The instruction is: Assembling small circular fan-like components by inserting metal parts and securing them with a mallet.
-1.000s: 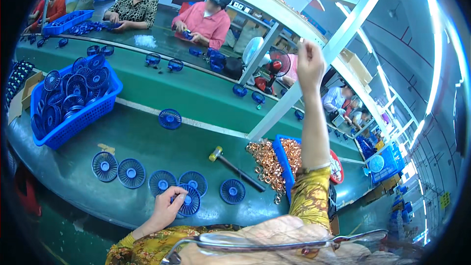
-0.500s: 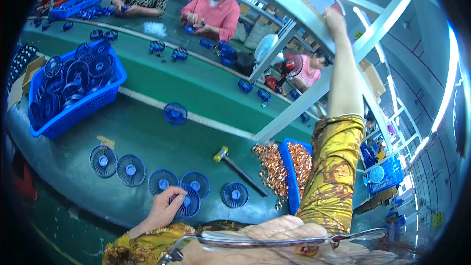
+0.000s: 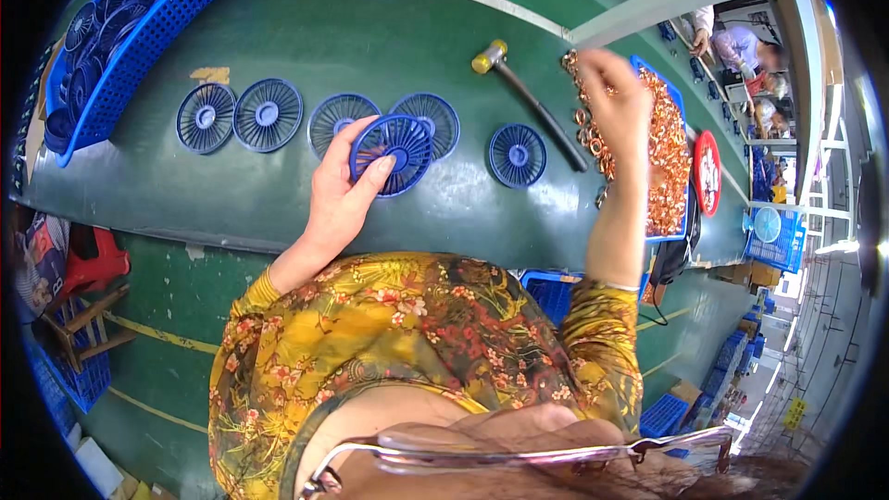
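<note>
My left hand point(image 3: 339, 193) grips a round blue fan grille point(image 3: 412, 150), thumb on its face, tilted up off the green table. Behind it two more blue grilles lie overlapping, one of them a grille point(image 3: 433, 118) on the right. Above the pile of copper-coloured rings point(image 3: 669, 167) is my right hand point(image 3: 619, 106), its fingers bent and drawn together; whatever may be between them does not show. Loose rings lie spilled beside a blue tray point(image 3: 686, 111) full of them.
Left of my hands lie two grilles point(image 3: 269, 106), and another grille point(image 3: 518, 156) sits to the right. A mallet point(image 3: 532, 102) with a yellow head rests near the rings. A blue basket point(image 3: 176, 46) heaped with grilles stands far left. A white frame post point(image 3: 685, 0) crosses at upper right.
My view has tipped downward. My left hand has raised a grille off the table. My right hand has come down from the box on the overhead shelf to the copper-coloured rings.
</note>
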Available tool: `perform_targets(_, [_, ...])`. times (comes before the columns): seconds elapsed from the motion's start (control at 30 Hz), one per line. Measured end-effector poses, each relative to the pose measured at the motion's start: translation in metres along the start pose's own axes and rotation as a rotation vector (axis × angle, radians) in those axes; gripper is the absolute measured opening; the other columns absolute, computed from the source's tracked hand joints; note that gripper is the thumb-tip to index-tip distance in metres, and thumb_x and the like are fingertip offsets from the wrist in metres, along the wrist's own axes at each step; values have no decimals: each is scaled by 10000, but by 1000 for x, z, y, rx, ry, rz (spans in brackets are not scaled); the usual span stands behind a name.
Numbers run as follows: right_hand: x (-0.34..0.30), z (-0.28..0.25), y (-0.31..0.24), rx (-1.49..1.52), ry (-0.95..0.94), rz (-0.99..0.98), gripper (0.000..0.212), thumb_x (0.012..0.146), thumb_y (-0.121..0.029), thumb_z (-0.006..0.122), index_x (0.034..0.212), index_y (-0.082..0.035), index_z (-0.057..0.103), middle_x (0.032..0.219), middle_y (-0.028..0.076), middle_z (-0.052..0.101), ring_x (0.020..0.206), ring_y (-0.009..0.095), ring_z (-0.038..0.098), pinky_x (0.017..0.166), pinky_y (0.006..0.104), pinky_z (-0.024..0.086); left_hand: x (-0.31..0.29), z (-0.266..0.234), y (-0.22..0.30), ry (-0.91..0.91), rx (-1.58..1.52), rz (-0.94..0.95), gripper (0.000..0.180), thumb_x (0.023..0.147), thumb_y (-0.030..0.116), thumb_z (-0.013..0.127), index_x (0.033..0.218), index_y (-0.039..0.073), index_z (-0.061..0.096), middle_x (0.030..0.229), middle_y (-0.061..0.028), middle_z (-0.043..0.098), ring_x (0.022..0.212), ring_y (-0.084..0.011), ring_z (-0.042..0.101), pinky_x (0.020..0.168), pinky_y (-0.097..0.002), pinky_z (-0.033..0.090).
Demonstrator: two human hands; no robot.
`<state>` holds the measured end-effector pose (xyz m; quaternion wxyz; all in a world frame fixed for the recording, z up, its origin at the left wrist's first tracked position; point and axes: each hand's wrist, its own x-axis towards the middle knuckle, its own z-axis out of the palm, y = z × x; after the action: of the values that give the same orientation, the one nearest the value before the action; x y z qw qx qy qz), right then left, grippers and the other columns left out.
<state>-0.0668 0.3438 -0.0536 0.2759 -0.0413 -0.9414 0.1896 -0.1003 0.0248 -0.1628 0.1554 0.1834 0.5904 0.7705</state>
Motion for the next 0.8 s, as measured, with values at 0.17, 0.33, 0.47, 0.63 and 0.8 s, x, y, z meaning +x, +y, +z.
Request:
perform_targets(0.17, [-77, 20, 37, -215, 49, 332, 130, 835, -161, 652, 891, -50, 693, 821, 124, 651, 718, 278, 634, 650, 351, 500, -14, 6, -9, -48, -88, -83, 267, 903, 130, 639, 1106, 4, 521, 962, -9, 605, 849, -55, 553, 775, -226, 475])
perform_targets(0.33, [-86, 29, 73, -498, -50, 450, 189, 831, -251, 646, 855, -72, 701, 834, 152, 644, 810, 319, 633, 732, 417, 495, -25, 17, -16, -53, -9, -55, 252, 888, 158, 667, 1039, 10, 528, 884, 10, 581, 783, -41, 517, 709, -210, 459])
perform_targets(0.47, [-93, 37, 83, -343, 90, 336, 131, 815, -174, 671, 862, -53, 679, 828, 129, 638, 767, 291, 629, 700, 381, 500, -30, 20, -19, -101, 54, -81, 223, 885, 149, 666, 991, 19, 519, 864, 8, 573, 785, -40, 516, 701, -211, 459])
perform_targets(0.63, [-98, 26, 9, 163, 304, 106, 74, 817, -46, 694, 874, -6, 670, 801, 74, 639, 663, 127, 568, 609, 246, 472, -24, 37, -5, -59, -82, -28, 180, 926, 121, 599, 982, 14, 466, 876, -26, 581, 820, -58, 553, 706, -240, 498])
perform_targets(0.8, [-124, 32, -45, 215, 327, -64, 144, 734, 31, 740, 844, -6, 656, 817, 88, 656, 722, 191, 614, 640, 283, 494, -16, 49, -1, -13, 163, 75, 222, 970, 225, 521, 1011, 9, 487, 874, -36, 538, 801, -90, 510, 723, -269, 459])
